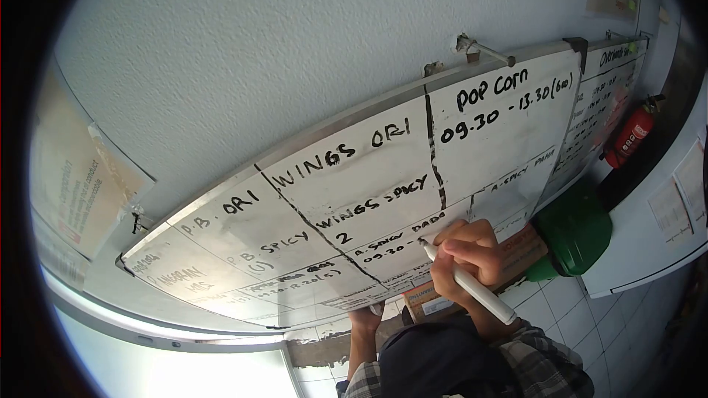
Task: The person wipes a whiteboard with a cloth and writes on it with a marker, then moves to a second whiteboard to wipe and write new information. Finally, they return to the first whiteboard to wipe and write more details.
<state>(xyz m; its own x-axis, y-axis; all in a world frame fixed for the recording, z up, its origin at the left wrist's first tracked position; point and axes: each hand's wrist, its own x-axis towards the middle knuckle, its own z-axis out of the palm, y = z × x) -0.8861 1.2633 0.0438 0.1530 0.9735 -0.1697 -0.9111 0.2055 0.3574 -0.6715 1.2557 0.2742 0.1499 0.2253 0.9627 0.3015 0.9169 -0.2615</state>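
My right hand (476, 254) is closed round a white whiteboard marker (487, 298), its dark tip at the writing surface beside "09.30 -" under "DADA". The whiteboard (509, 151) hangs on the wall and looks tilted in this view, with black handwriting in ruled boxes such as "WINGS ORI" and "POP CORN". At the board's lower edge is my left hand (365, 318), its fingers curled, with a small pale thing by the fingertips that I cannot make out.
Behind the board is a textured white wall (295, 44). A metal bracket (483, 50) sticks out above the frame. To the right are a red fire extinguisher (633, 133), a green bin (579, 232) and cardboard boxes (523, 247). A dark cap (442, 361) fills the bottom middle.
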